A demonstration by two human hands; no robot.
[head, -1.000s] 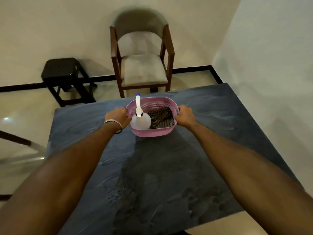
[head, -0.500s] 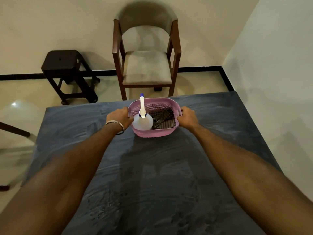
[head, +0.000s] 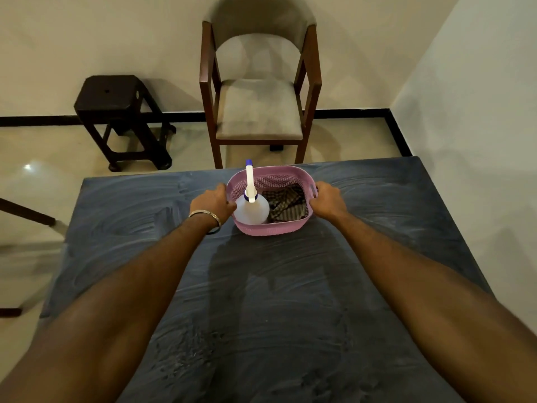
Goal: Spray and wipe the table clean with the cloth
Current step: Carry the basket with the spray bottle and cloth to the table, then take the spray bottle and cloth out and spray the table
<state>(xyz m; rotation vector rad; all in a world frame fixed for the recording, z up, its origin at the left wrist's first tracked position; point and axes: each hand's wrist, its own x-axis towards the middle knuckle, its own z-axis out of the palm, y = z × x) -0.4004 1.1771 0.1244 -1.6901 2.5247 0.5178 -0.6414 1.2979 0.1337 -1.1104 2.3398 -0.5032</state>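
Note:
A pink plastic basket (head: 273,229) stands near the far edge of the dark grey table (head: 290,286). Inside it a white spray bottle (head: 252,210) with a blue-tipped nozzle stands at the left, and a dark checked cloth (head: 287,203) lies crumpled at the right. My left hand (head: 213,200) grips the basket's left side, a metal bangle on its wrist. My right hand (head: 327,199) grips the basket's right handle. The table top shows pale dusty smears.
Beyond the table's far edge stand a wooden armchair (head: 260,112) with grey cushions and a low black stool (head: 119,112), both against the back wall. A white wall (head: 479,112) runs close along the table's right side. A dark bar (head: 26,212) juts in at the left.
The view has tilted and shifted, so more of the table's far side and floor show. Both hands keep their hold on the basket, which sits a little farther across the table.

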